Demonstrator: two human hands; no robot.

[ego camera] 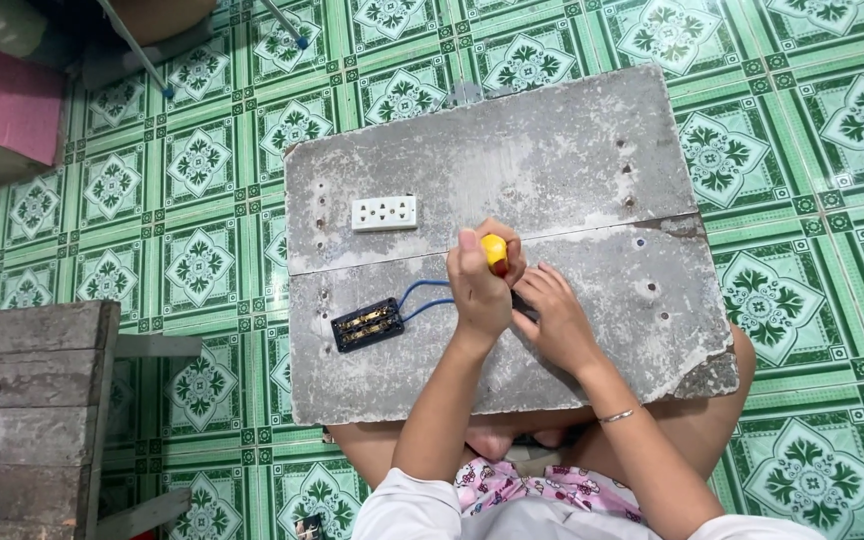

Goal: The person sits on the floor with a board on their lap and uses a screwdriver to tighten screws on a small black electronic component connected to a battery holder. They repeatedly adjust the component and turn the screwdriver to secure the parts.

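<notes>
A grey concrete slab (572, 150) rests across my lap. My left hand (479, 290) is closed around a screwdriver with a yellow handle (495, 254), held upright over the slab's middle. Beside it, my right hand (555, 318) presses its fingers on a small dark part (523, 305) that is mostly hidden under both hands. Blue wires (420, 293) run from under my left hand to a black socket base with brass contacts (367, 324). A white socket cover (384, 213) lies face up further back on the slab.
The floor is green patterned tile (802, 130). A weathered wooden bench (27, 400) stands at the left. A pink cushion (2, 100) and thin metal legs with blue feet (167, 92) sit at the top left.
</notes>
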